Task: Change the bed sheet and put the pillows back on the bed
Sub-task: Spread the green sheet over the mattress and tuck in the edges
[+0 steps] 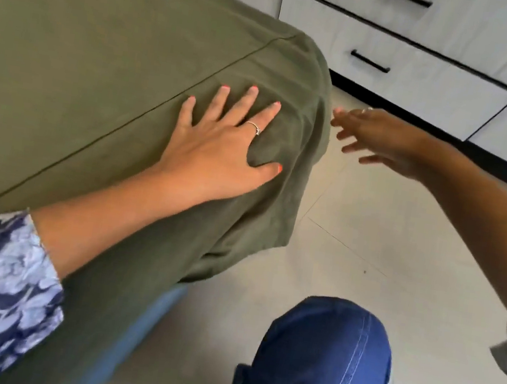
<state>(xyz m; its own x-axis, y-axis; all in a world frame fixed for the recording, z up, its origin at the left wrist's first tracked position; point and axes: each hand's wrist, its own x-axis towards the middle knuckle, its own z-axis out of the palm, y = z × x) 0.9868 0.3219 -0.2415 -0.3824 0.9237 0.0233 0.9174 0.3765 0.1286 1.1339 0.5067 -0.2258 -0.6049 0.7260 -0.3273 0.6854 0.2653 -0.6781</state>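
Left hand pressed flat, fingers spread, on the green sheet; right hand hung open over tile floor near white drawers.

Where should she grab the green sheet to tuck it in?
Probably the loose, bunched corner of the green sheet hanging over the bed's corner. The free right hand could come from the floor side while the left hand presses the top flat.
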